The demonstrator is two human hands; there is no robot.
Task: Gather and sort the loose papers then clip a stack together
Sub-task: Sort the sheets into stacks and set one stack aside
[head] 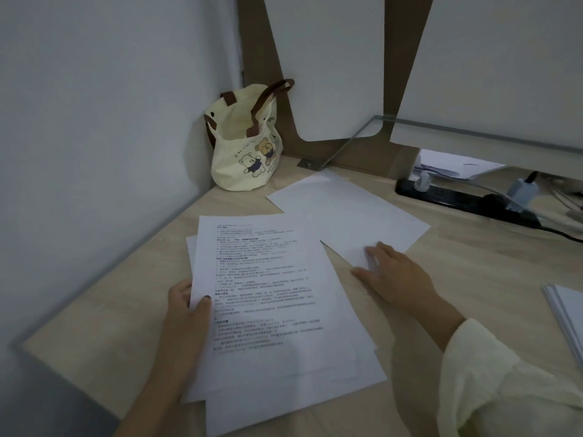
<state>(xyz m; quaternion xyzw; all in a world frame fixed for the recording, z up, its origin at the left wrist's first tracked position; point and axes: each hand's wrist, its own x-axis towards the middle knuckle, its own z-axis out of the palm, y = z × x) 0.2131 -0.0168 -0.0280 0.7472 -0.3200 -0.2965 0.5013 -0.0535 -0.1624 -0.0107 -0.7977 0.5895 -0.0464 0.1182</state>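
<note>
Centrally, the printed stack (277, 310) lies on the desk (473, 266); the left hand (189, 305) pinches its nine-o'clock edge. Fingers flat, the right hand (399, 277) presses a blank sheet (347, 212) at one o'clock; bare desk lies at three.

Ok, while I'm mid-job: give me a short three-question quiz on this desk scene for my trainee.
1. True or false: the left hand grips the printed stack by its left edge.
2. Fill in: the tote bag stands in the far ___ of the desk.
3. The right hand has its fingertips on: A) the printed stack, B) the blank sheet, C) the tote bag.
Key: 1 true; 2 corner; 3 B.
</note>
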